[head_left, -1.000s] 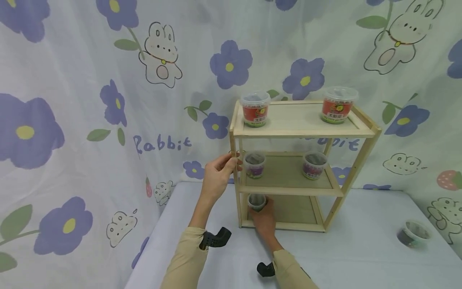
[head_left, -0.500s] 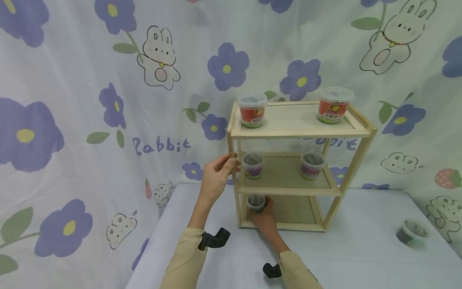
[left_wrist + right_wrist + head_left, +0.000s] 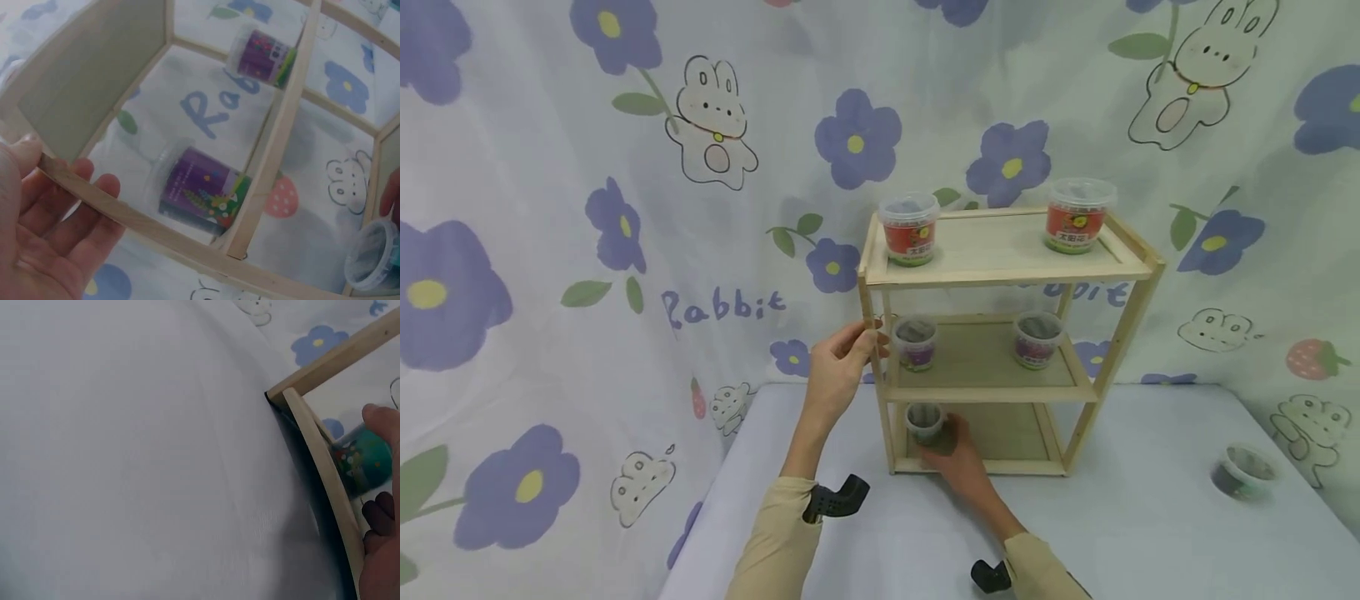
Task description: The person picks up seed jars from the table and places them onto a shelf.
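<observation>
My left hand [image 3: 837,367] pinches the left front post of a three-tier wooden shelf [image 3: 1007,394], thumb on the near side and fingers behind. On the bottom tier, near that post, stands a small clear plastic cup [image 3: 925,421] with a teal printed side, upright. My right hand [image 3: 958,458] is just right of this cup, thumb and fingers spread apart around its side; in the right wrist view a gap shows between the fingers and the teal cup [image 3: 365,461]. Two purple-labelled cups, the left one [image 3: 916,342] and the right one [image 3: 1037,339], stand on the middle tier.
Two red-labelled lidded tubs, one at left [image 3: 909,229] and one at right [image 3: 1080,217], stand on the top tier. Another clear cup [image 3: 1243,472] sits on the white-covered table [image 3: 1120,533] at far right. A patterned curtain [image 3: 715,242] hangs behind.
My right hand has loosened around the bottom cup and drawn slightly to the right of it. The left hand keeps its hold on the post. The head view has shifted slightly.
</observation>
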The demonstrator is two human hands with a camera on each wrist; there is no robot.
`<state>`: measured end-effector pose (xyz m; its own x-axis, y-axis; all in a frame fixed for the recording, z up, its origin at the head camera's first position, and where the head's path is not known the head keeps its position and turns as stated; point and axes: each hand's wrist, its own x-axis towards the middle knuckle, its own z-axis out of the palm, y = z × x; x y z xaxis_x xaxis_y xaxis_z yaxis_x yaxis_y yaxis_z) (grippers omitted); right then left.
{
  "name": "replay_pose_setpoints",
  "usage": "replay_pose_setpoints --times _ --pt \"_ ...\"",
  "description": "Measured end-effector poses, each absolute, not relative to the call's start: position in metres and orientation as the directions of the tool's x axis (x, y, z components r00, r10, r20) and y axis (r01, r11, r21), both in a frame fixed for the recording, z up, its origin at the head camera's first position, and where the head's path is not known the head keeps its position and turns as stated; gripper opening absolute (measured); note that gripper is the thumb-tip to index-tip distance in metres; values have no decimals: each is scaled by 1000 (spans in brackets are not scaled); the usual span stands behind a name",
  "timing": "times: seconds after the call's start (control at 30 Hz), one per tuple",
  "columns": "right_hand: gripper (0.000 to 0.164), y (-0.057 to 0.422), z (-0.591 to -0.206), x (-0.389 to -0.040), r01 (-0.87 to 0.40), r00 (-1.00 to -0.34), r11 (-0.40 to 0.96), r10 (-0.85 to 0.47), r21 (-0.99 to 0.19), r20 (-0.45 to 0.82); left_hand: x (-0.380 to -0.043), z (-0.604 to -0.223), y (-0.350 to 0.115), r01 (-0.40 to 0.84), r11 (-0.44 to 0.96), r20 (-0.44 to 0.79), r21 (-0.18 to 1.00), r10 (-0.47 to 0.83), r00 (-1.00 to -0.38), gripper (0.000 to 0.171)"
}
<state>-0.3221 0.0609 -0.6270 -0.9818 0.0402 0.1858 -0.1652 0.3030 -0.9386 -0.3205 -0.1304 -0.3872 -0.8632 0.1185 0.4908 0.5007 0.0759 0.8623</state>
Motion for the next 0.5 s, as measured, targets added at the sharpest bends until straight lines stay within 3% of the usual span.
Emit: replay_pose_setpoints --times 0.27,0.5 --pt "85 92 -622 -306 -107 -991 227 52 -968 122 -322 -388 -130 503 59 494 862 122 -861 29" --pt "77 126 -630 -282 -197 -978 178 35 -964 206 -323 -388 -131 492 52 484 869 116 -867 30"
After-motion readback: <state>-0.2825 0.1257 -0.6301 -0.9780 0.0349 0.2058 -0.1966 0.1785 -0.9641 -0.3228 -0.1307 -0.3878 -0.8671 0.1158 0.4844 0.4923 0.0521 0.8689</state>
